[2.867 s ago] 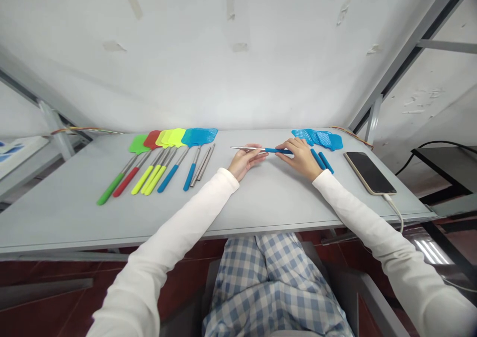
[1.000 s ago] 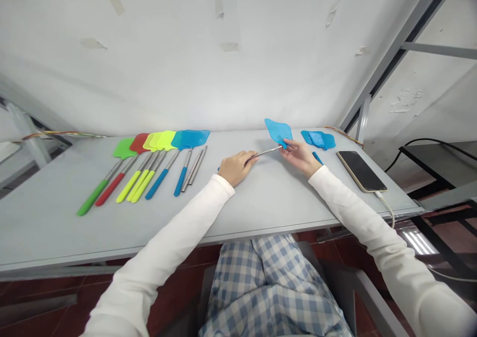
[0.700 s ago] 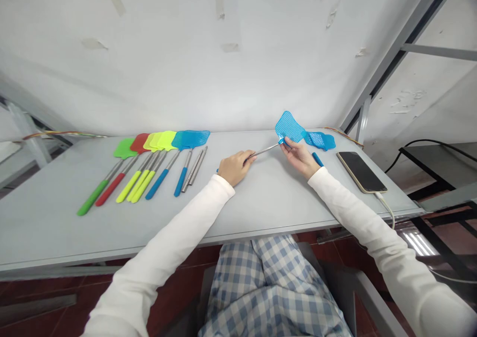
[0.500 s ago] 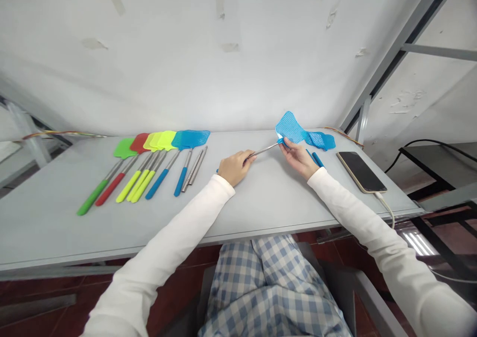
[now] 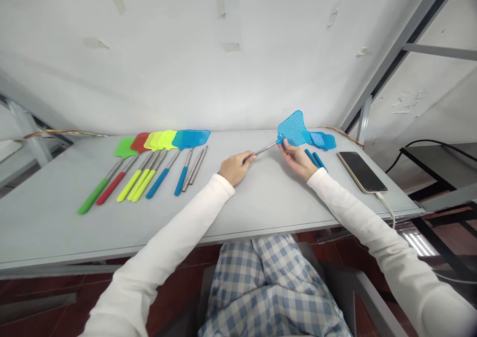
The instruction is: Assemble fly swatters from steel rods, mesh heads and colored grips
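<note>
On the gray table (image 5: 261, 203), thin metal rod (image 5: 263, 150) gripped by left hand (image 5: 234, 168), blue swatter head (image 5: 292, 128) pinched at rod's tip by right hand (image 5: 298, 159)

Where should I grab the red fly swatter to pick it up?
Probably by the red handle of the red fly swatter, coming from above at the table's near edge. That end is spread apart from its neighbours, while the heads overlap at the far end.
</note>
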Tool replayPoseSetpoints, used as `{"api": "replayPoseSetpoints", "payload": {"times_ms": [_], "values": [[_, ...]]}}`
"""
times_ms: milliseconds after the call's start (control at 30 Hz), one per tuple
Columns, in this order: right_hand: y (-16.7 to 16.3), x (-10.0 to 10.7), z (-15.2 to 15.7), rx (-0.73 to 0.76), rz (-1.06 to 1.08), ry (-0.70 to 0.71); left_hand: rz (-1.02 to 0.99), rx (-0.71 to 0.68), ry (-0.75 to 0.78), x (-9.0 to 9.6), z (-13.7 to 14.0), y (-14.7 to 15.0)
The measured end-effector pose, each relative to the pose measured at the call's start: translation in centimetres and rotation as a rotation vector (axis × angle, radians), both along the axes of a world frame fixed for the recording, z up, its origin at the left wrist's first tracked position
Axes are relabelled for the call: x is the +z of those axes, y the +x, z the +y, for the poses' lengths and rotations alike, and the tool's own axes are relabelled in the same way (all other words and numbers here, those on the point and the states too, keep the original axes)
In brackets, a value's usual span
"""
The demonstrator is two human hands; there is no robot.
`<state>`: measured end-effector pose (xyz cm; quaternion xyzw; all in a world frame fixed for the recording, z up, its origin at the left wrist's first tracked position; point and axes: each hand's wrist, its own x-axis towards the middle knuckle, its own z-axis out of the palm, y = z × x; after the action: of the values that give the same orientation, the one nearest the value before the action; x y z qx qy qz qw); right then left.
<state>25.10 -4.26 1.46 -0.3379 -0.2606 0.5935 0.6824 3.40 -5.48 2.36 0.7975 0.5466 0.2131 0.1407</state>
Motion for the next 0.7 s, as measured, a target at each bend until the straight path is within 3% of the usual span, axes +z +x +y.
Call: {"api": "replayPoseSetpoints", "payload": {"times_ms": [233,467,533,700], "values": [[-0.4,-0.2,-0.5,0.036,-0.128,0.03,-0.136,-0.102,-0.097,0.2,0.4,-0.2],[-0.6,0.6,-1.0,0.072,-0.185,0.023,-0.367,-0.292,-0.4,0.7,1.3,-1.0],[-0.7,0.6,-1.1,0.066,-0.18,0.047,-0.311,-0.264,-0.345,0.8,1.1,-0.9],[-1.2,0.1,-1.3,0.001,-0.17,0.089,0.058,-0.023,0.032,0.7,-0.2,0.1]]}}
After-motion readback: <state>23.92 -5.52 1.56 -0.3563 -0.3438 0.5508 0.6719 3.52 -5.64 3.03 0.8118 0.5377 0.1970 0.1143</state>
